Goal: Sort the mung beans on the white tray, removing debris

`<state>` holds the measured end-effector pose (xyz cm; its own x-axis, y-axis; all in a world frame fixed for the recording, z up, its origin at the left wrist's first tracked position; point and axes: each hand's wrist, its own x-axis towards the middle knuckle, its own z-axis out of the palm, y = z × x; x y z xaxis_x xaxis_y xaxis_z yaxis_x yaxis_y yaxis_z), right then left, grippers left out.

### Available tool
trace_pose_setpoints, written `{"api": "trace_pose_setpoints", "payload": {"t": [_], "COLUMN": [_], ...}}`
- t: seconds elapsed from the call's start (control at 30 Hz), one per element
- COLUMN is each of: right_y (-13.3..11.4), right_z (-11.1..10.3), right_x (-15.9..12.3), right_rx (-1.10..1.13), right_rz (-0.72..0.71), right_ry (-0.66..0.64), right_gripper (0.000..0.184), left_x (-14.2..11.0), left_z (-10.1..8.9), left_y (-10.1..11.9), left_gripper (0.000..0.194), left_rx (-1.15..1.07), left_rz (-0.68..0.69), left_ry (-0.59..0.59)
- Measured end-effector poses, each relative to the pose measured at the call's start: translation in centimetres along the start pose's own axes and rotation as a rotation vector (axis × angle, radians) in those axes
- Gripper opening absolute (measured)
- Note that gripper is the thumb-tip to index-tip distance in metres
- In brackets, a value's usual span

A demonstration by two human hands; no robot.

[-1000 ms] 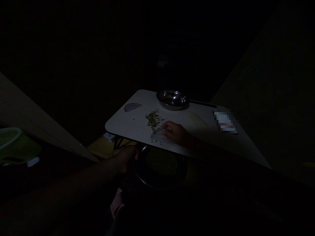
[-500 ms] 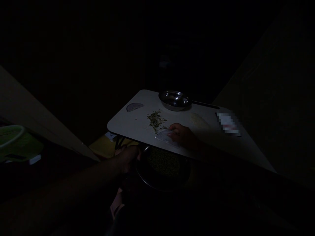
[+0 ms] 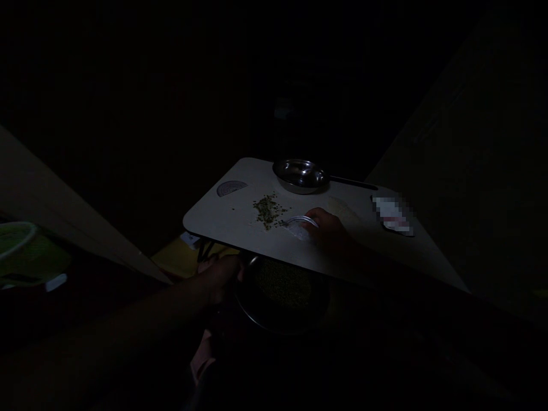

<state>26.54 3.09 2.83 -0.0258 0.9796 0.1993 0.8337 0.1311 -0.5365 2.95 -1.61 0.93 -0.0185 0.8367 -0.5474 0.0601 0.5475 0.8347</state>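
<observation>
My right hand (image 3: pixel 329 229) is closed on a clear protractor (image 3: pixel 299 226), which is tilted over the white table (image 3: pixel 218 220). Just beyond its far left end lies a scattered heap of small green beans (image 3: pixel 268 210). Below the table's near edge, my left hand (image 3: pixel 225 275) is closed on the left rim of a wide metal bowl (image 3: pixel 261 323). Many green beans (image 3: pixel 285 285) fill its bottom. A second protractor (image 3: pixel 232 188) lies flat at the table's far left. Darkness hides most of my right forearm.
A shiny steel bowl (image 3: pixel 302 185) stands at the table's back edge. Pale grains (image 3: pixel 343 209) lie right of it, and a blurred-out flat object (image 3: pixel 393 216) is farther right. A green basket (image 3: pixel 32 257) is at left; something yellow (image 3: pixel 175 257) is under the table.
My right hand has lifted and tilted the protractor, which lay nearly flat near the table's front edge. The left hand stays at the bowl's rim. The view has shifted slightly.
</observation>
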Motion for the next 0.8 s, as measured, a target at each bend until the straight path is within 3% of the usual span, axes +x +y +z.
{"api": "trace_pose_setpoints", "payload": {"t": [0.17,0.57,0.8], "right_y": [1.4,1.7,1.5], "right_z": [-0.8,-1.0,-0.2], "right_x": [0.2,0.6,2.0], "right_rx": [-0.028,-0.066,-0.08], "right_rz": [0.022,0.047,-0.022], "right_ry": [0.026,0.055,0.035], "right_gripper": [0.027,0.03,0.029], "left_x": [-0.4,-0.7,-0.5], "left_z": [0.4,0.7,0.3], "left_y": [0.5,0.6,0.3], "left_gripper": [0.018,0.018,0.019], "left_rx": [0.044,0.08,0.05], "left_rz": [-0.15,-0.131,-0.085], "left_ry": [-0.076,0.086,0.054]}}
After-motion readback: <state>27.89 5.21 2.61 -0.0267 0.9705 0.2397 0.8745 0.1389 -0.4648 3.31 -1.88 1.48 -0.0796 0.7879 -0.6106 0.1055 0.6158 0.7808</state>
